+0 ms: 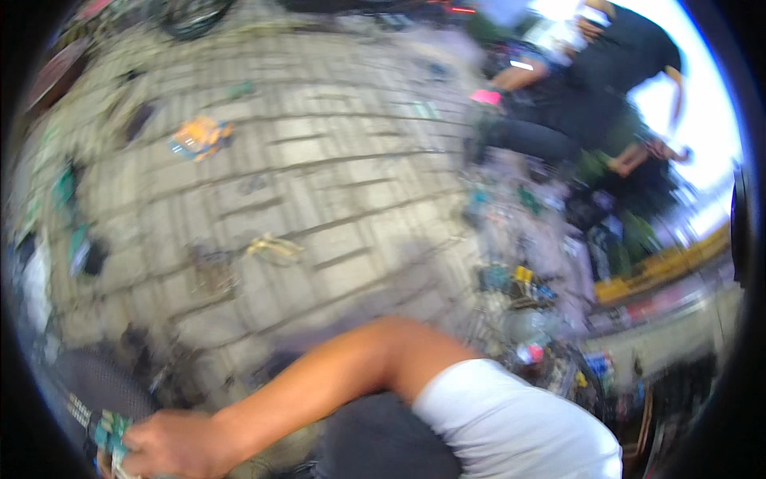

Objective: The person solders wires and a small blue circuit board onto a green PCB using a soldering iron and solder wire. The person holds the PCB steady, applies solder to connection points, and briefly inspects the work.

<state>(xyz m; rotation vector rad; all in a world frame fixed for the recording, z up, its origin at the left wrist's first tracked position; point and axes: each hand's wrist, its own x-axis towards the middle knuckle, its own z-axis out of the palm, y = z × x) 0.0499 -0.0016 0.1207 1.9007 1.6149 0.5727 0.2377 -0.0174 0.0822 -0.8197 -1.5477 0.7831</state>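
My right arm, in a white sleeve [519, 419], reaches across to the lower left with its elbow bent. My right hand [171, 443] is closed, its fingers on a small green-and-white piece [112, 431] too blurred to name. Beside that piece lies a dark, mesh-textured thing [104, 383], partly cut off by the picture's rim. No left hand shows.
Pale paving bricks [335, 239] stretch ahead. On them lie an orange-and-blue packet [199, 137], a yellowish scrap [275, 247] and green bits [65, 188]. Mixed small items [527, 287] litter the right. A person in dark clothes [614, 72] bends there; another person [550, 48] is beside them.
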